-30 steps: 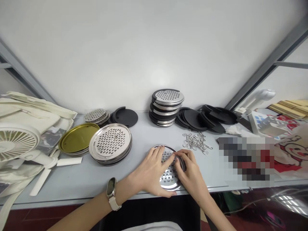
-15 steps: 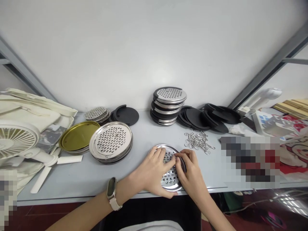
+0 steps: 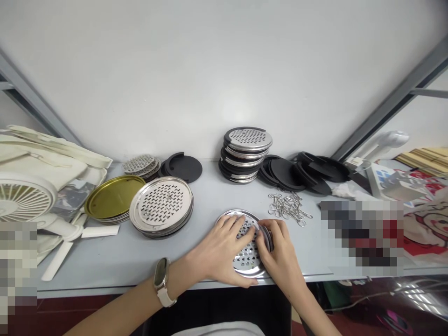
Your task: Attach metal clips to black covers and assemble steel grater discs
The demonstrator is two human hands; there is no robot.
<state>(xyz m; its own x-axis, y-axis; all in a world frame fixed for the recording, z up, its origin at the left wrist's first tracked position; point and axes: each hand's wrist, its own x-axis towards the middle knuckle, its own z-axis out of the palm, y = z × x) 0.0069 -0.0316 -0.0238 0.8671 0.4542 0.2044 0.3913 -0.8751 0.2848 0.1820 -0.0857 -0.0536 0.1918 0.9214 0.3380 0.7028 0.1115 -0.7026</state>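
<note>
A round perforated steel disc (image 3: pixel 245 255) lies at the front edge of the grey table (image 3: pixel 147 259). My left hand (image 3: pixel 220 252), with a watch on its wrist, rests over the disc's left side with fingers bent onto it. Pressed against the disc's right rim is my right hand (image 3: pixel 280 254), fingers curled there by a dark edge piece. Whether that piece is gripped is hidden by the fingers.
A stack of perforated steel discs (image 3: pixel 161 205) and gold lids (image 3: pixel 112 198) sit left. A taller disc stack (image 3: pixel 247 151), black rubber rings (image 3: pixel 301 172) and small wire clips (image 3: pixel 289 207) lie behind. A white fan (image 3: pixel 24 200) and cloth bag stand far left.
Both hands stay on the disc; the fingers have shifted slightly along its right rim. The view moved a little.
</note>
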